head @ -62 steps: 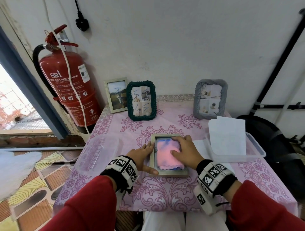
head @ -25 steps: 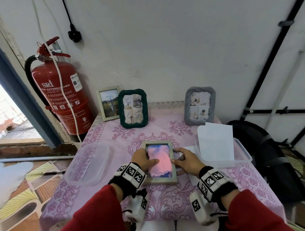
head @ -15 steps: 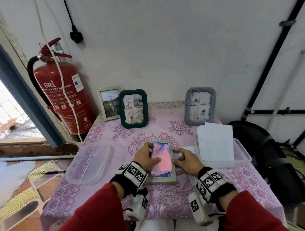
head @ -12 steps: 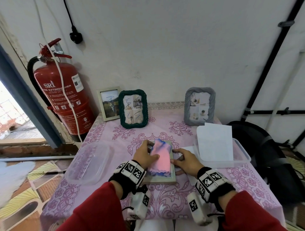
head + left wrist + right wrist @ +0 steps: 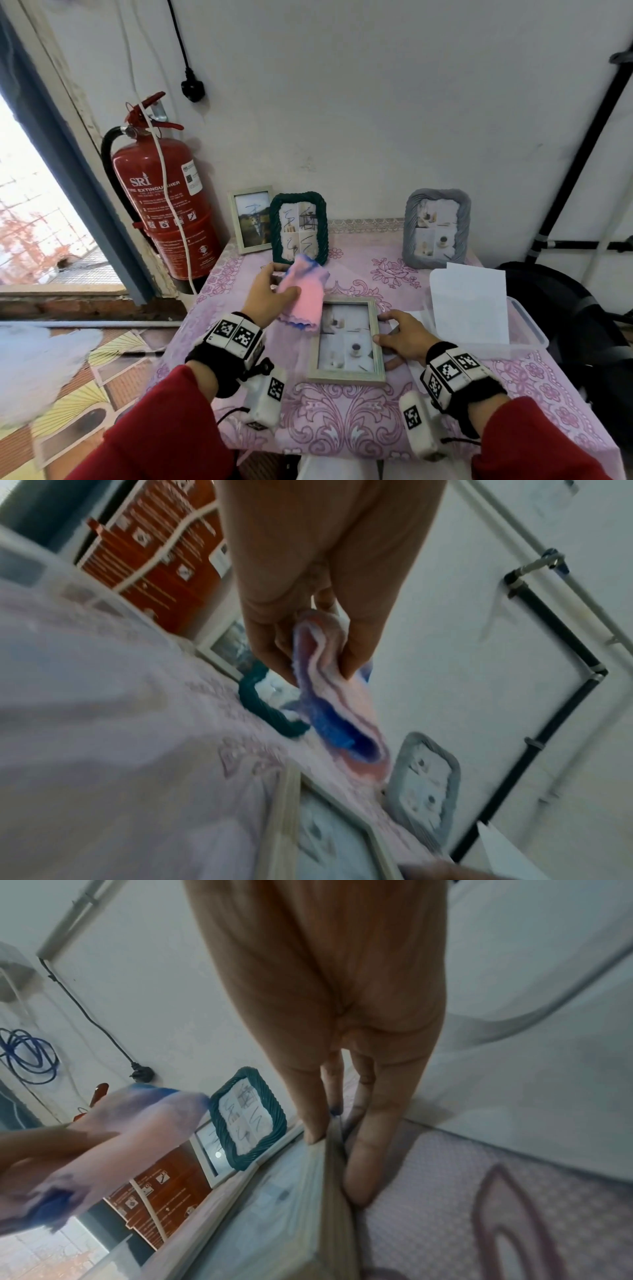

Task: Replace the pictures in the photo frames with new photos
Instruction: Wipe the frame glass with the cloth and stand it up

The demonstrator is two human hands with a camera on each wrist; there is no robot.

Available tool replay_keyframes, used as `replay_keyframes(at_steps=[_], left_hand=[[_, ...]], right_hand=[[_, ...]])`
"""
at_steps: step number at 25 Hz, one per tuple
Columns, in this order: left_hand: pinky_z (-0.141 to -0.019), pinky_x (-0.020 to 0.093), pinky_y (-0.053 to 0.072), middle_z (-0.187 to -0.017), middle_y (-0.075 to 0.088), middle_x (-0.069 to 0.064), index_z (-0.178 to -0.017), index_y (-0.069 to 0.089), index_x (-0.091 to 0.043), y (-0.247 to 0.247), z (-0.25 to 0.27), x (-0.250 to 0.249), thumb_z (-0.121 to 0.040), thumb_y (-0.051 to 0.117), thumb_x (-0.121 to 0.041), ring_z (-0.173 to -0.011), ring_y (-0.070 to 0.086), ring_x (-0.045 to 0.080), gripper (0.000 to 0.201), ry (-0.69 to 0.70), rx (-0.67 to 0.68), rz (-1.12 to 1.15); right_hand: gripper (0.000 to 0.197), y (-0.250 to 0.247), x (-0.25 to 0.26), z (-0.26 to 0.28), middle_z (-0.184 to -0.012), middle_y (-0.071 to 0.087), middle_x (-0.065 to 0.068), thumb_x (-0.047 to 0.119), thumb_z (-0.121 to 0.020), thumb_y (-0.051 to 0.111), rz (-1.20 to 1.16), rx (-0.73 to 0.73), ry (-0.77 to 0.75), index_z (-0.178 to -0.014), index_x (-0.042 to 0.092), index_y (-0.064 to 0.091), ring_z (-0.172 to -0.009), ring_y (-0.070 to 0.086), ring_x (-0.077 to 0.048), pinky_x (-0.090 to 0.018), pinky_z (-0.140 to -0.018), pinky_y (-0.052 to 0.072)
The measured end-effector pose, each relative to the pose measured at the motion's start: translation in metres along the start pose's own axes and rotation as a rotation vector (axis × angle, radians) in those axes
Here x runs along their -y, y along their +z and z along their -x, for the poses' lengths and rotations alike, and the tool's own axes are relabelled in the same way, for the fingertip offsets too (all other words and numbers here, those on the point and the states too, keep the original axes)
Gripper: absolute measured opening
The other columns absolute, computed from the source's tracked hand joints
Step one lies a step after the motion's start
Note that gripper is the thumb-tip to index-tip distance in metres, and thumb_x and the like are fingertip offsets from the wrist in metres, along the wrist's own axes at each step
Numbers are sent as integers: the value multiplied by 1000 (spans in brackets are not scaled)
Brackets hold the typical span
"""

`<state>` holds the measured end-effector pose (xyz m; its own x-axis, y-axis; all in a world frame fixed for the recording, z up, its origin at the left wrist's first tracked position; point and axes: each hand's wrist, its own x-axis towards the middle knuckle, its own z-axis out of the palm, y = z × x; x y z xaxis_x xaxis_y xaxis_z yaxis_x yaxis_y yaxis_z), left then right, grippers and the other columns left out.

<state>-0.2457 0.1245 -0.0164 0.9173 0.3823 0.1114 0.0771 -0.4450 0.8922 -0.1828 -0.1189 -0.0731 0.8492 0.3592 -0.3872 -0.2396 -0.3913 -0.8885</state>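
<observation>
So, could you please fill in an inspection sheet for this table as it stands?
Surface: table under pink floral cloth.
Job's things: pale frame flat, photo showing; green frame, grey frame, small frame upright at wall.
Clutter: clear tub holding white paper.
Grippers: left hand pinches pink-blue cloth; right hand steadies pale frame's edge.
Cables: black plug lead on wall.
Surroundings: red fire extinguisher.

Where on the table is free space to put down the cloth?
Bare tablecloth lies left of the flat frame, before the green frame; the left hand holds the cloth there. Right side is crowded: right hand, plastic container, papers.
</observation>
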Motion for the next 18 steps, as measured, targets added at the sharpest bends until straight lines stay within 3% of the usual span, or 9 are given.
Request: replay_keyframes(at_steps=[3, 5, 8, 11, 15, 18], left_hand=[[-50, 26, 52, -95, 54, 4, -116, 49, -13, -41, 0, -2, -83, 64, -6, -80, 58, 22, 36, -21, -75, -2], [-57, 31, 55, -100, 56, 6, -118, 50, -12, -68, 2, 0, -83, 65, -6, -85, 59, 23, 38, -25, -113, -38], [-67, 25, 50, -102, 55, 4, -119, 51, -7, -102, 10, 10, -84, 64, -6, -88, 56, 19, 38, -17, -150, -143], [-82, 41, 53, -106, 55, 7, -118, 50, -7, -121, 21, 25, -84, 62, -5, -100, 57, 29, 35, -62, -152, -243], [-66, 32, 51, -103, 55, 14, -120, 50, -8, -120, 32, 49, -83, 60, 1, -100, 58, 35, 39, -140, -118, -313], [-65, 28, 49, -108, 53, 18, -130, 42, -9, -111, 33, 65, -85, 57, 3, -96, 56, 32, 49, -200, -46, -281]], right_hand=[[42, 1, 5, -4, -81, 56, -16, -4, -88, 57, 16, 23, 48, -124, 6, 38, -62, 61, -26, -39, -38, 54], [39, 1, 6, -6, -80, 60, -17, -6, -88, 56, 14, 37, 68, -119, 8, 37, -54, 65, -24, -41, -39, 54], [39, -4, 5, -9, -76, 64, -19, -7, -87, 57, 12, 54, 80, -116, 9, 38, -47, 66, -22, -46, -44, 55], [42, -6, 5, -11, -77, 66, -20, -7, -84, 61, 12, 48, 85, -117, 9, 40, -52, 67, -25, -51, -51, 55], [41, -5, 7, -10, -81, 66, -22, -6, -84, 62, 10, 46, 87, -116, 9, 41, -56, 67, -28, -54, -54, 55], [39, -4, 8, -8, -78, 66, -22, -7, -84, 61, 2, 40, 91, -115, 9, 42, -50, 67, -25, -51, -50, 56]])
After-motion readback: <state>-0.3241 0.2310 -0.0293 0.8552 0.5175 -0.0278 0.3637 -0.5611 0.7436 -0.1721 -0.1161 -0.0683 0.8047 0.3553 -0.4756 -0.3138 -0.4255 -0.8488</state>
